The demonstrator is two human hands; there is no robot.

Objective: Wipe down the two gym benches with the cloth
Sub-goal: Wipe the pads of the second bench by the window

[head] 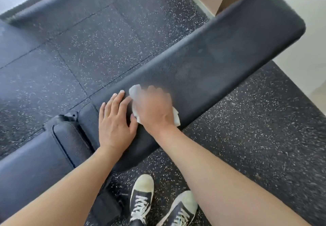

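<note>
Cloth [176, 118] is lying pressed under the right hand [155, 109], whose grasp is too blurred to tell; just beside it, the left hand [114, 120] is resting flat, fingers straight, on the bench [220, 58].

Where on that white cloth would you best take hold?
Probably the corner of the cloth sticking out beside the right hand, reached from the bench edge nearest the shoes: it lies free, while the rest is pressed beneath the palm.

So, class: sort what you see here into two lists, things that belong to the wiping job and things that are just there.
Job: cloth under the right hand; bench being wiped; left hand flat on it; second bench behind.

Just there: shoes; floor; wall.
</note>
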